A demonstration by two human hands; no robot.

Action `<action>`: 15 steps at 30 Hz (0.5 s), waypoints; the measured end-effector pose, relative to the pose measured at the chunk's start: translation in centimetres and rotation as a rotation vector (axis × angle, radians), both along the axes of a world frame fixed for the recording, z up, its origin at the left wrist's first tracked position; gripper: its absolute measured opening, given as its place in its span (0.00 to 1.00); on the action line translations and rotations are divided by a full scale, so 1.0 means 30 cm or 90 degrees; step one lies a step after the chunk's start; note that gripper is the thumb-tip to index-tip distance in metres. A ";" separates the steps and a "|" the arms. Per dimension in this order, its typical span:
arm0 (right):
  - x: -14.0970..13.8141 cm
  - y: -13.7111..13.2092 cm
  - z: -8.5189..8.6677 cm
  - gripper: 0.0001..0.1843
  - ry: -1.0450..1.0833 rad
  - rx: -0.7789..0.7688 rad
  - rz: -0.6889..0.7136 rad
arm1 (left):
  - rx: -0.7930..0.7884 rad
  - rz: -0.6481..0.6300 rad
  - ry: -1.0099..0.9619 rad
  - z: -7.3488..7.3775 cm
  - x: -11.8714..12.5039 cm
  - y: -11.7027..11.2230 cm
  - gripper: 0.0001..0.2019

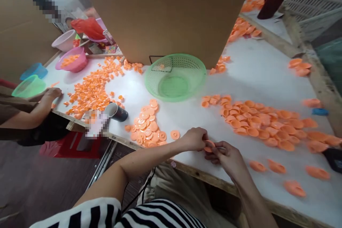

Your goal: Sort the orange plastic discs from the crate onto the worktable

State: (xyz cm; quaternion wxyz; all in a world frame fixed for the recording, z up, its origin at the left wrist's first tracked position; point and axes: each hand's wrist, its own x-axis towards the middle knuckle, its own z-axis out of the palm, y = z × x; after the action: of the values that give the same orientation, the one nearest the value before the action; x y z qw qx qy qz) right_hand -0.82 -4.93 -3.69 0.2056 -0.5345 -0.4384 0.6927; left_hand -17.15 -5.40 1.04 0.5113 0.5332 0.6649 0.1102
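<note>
Near the table's front edge, my left hand (194,139) and my right hand (223,154) meet, both closed on an orange plastic piece (210,145). Fingers cover much of it, so its full shape is hidden. Left of my hands lies one flat orange disc (175,135), beside a heap of similar discs (146,124). To the right spreads a pile of orange cup-shaped plastic pieces (256,119). Several orange pieces (277,166) lie apart from that pile, closer to my right forearm.
A green perforated basket (175,94) stands before a large cardboard box (171,14). A dark paper cup (117,111) lies tipped left of the discs, near many small orange parts (92,89). Another person's hand (52,94) rests at the left edge. A black object (333,159) sits far right.
</note>
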 end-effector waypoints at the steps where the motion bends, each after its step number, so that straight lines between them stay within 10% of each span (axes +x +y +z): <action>1: -0.003 0.005 0.001 0.29 -0.013 -0.015 0.007 | 0.000 -0.010 0.025 0.007 0.004 0.003 0.07; 15: -0.027 0.007 0.027 0.19 -0.089 0.036 0.031 | 0.061 -0.049 0.132 -0.006 0.027 -0.008 0.08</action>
State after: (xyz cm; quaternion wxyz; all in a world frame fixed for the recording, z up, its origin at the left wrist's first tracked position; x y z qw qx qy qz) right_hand -1.62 -4.72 -2.87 0.1728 -0.5648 -0.4837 0.6459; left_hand -16.33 -5.64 0.86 0.4172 0.5909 0.6873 0.0664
